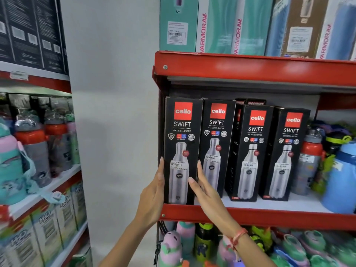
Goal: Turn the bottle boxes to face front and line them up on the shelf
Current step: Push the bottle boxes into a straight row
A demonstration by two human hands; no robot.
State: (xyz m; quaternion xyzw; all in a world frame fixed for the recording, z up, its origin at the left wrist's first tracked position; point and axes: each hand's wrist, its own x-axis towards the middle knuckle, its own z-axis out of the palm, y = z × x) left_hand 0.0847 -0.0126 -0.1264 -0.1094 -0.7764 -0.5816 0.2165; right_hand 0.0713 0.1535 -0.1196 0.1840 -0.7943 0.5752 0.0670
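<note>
Several tall black bottle boxes with a red logo stand upright on the white shelf (289, 206) with the red front edge. The leftmost box (182, 132) faces front at the shelf's left end. My left hand (154, 191) lies flat against its left side and my right hand (202, 187) presses its right side, thumb on the front. Beside it a second box (216, 132) faces front. Further right a third box (250, 151) and a fourth box (285, 153) stand slightly turned, set back a little. Another black box (250, 102) is partly hidden behind them.
Loose bottles, among them a grey one with a red collar (308, 160) and a blue jug (341, 180), crowd the shelf's right part. Teal boxes (217, 26) fill the shelf above, children's bottles (183, 245) the one below. Another rack (38, 151) stands left, past a white wall.
</note>
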